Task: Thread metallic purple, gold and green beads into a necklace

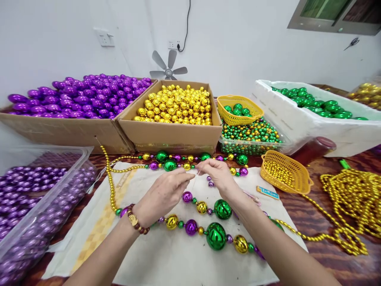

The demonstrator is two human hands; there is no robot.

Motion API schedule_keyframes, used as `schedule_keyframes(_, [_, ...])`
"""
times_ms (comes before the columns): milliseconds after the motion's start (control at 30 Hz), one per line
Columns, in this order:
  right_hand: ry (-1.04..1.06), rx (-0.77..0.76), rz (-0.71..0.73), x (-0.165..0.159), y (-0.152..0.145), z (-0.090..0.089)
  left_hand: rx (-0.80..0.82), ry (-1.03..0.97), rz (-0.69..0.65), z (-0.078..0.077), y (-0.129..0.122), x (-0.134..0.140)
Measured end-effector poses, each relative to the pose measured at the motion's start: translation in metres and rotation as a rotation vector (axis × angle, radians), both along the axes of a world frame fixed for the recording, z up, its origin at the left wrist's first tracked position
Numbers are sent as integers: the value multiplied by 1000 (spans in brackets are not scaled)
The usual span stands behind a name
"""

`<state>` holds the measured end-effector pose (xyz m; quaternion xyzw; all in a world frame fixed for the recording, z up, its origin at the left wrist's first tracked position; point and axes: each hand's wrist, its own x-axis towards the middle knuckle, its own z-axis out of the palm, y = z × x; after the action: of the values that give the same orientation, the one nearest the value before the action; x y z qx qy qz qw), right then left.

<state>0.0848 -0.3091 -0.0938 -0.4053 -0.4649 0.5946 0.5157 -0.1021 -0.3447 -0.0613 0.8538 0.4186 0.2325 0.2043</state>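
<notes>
My left hand (166,191), wearing a dark bead bracelet (134,221), has its fingers pressed together on a thin thread (194,182). My right hand (219,175) pinches the same thread close to the left fingertips; a needle there is too fine to make out. Below the hands, a strand of purple, green and gold beads (201,207) lies on the white cloth (166,262). Nearer me runs a second strand with a large green bead (216,236). Two small purple beads (210,183) rest beside my right hand. Part of the strands is hidden behind my forearms.
Cardboard boxes hold purple beads (89,95) and gold beads (178,103). A white foam box (315,127), a yellow basket (263,174) and a brown bottle (315,150) stand right. Gold bead strings (357,198) pile up at right. A clear tub (74,174) sits left.
</notes>
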Motion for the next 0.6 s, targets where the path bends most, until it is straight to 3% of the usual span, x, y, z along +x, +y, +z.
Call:
schedule_keyframes(100, [126,11,-152,5,10,-4,-57,-46,75,-2,3,-10])
schedule_keyframes(167, [219,-13,-158,9,12,-6,-141,-115,147,-7,2,-17])
schedule_keyframes(367, [357,-80,9,6,-2,-15,-425,-398,288,-27,-5,-28])
schedule_keyframes(600, [145,-27,161,-28,-15,-27,-399,-346,328,-33,-17,-34])
